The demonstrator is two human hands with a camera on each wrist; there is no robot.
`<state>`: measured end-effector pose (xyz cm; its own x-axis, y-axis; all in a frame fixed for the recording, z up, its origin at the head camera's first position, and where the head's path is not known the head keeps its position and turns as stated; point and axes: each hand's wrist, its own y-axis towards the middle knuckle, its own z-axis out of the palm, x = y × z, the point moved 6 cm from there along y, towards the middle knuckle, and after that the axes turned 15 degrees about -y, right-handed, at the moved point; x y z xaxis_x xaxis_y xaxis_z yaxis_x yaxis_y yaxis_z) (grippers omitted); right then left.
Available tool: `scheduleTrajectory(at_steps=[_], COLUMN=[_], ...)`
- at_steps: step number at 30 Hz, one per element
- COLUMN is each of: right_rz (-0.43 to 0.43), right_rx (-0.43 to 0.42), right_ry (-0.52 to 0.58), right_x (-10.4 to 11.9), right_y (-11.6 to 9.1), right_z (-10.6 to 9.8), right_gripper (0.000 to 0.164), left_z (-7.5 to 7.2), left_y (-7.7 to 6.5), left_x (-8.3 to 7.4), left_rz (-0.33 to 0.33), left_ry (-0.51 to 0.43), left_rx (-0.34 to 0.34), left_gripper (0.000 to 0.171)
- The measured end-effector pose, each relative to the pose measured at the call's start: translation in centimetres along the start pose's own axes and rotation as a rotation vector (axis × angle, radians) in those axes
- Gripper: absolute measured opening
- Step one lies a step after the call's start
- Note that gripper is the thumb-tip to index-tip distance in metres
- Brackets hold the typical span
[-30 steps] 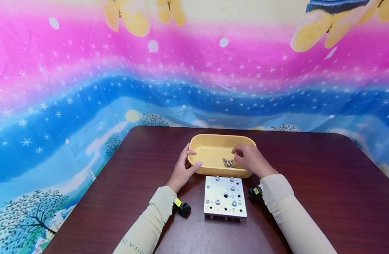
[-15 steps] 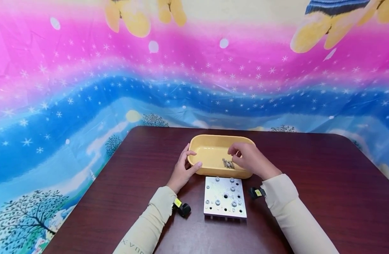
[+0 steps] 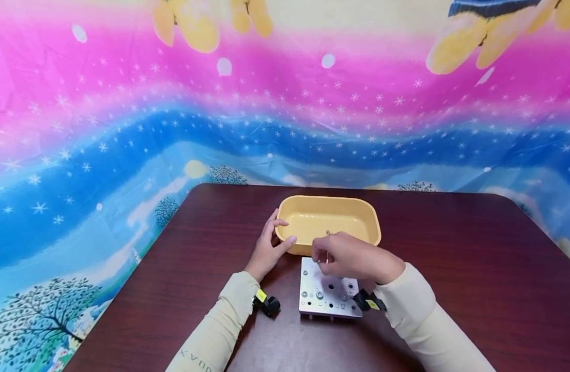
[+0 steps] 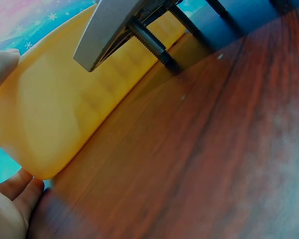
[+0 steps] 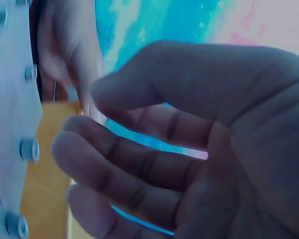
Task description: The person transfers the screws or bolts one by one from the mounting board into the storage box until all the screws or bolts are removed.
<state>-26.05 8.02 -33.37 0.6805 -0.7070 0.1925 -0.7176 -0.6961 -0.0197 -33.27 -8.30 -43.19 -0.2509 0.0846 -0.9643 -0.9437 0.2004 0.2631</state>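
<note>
My left hand (image 3: 269, 247) holds the left end of a yellow plastic tray (image 3: 328, 200), its fingers and thumb around the rim. In the left wrist view, the fingertips (image 4: 27, 191) touch the tray's lower outer wall. My right hand (image 3: 352, 257) is over the far part of a silver metal plate (image 3: 312, 305), fingers curled. The right wrist view shows the thumb (image 5: 154, 74) close to the index finger; whether a bolt is between them is hidden. Several socket-head bolts (image 3: 319, 295) stand in the plate beside open holes. Threaded bolt shanks (image 4: 149, 40) project below it.
A bolt (image 3: 328, 233) shows in the tray just beyond the right hand. The dark wood table (image 3: 471, 268) extends on both sides. Wrist cameras (image 3: 268, 307) sit on both wrists. A patterned cloth (image 3: 285, 129) hangs behind the table.
My right hand has moved out of the tray, toward me and left, and is now over the plate. The left hand keeps its hold on the tray.
</note>
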Motion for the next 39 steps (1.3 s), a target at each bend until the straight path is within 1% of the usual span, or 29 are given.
scheduleTrajectory(at_steps=[2, 4, 6, 10, 14, 18, 25, 28, 33, 39], right_rz=[-0.018, -0.033, -0.055, -0.102, -0.088, -0.069, -0.078, -0.076, -0.059, -0.031], right_rx=[0.038, 0.066, 0.08, 0.078, 0.115, 0.15, 0.152, 0.142, 0.12, 0.131], right_ry=[-0.001, -0.004, -0.003, -0.013, -0.017, -0.039, -0.073, -0.081, -0.083, -0.075], right_x=[0.8, 1.5, 2.1, 3.2, 3.5, 3.6, 3.9, 3.9, 4.0, 4.0], right_y=[0.1, 0.3, 0.4, 0.6, 0.8, 1.0, 1.2, 1.1, 1.0, 1.1], right_z=[0.5, 1.0, 1.4, 2.1, 2.9, 3.5, 3.8, 3.9, 3.9, 3.9], right_gripper=[0.01, 0.009, 0.009, 0.011, 0.013, 0.014, 0.016, 0.017, 0.018, 0.019], left_z=[-0.2, -0.3, -0.4, -0.3, -0.3, -0.1, 0.5, 0.6, 0.6, 0.6], left_y=[0.3, 0.4, 0.4, 0.4, 0.4, 0.1, -0.9, -0.9, -0.9, -0.9], left_x=[0.8, 1.1, 1.2, 1.3, 1.2, 0.6, -2.2, -2.5, -2.5, -2.5], left_rz=[0.005, 0.014, 0.021, 0.026, 0.014, -0.003, 0.0, 0.007, 0.019, 0.023], left_ry=[0.001, 0.003, 0.002, 0.005, 0.006, 0.0, -0.007, -0.008, -0.014, -0.014], left_rx=[-0.01, -0.013, -0.014, -0.013, -0.016, -0.012, 0.009, 0.014, 0.02, 0.026], left_gripper=[0.051, 0.05, 0.05, 0.052, 0.052, 0.051, 0.046, 0.043, 0.043, 0.04])
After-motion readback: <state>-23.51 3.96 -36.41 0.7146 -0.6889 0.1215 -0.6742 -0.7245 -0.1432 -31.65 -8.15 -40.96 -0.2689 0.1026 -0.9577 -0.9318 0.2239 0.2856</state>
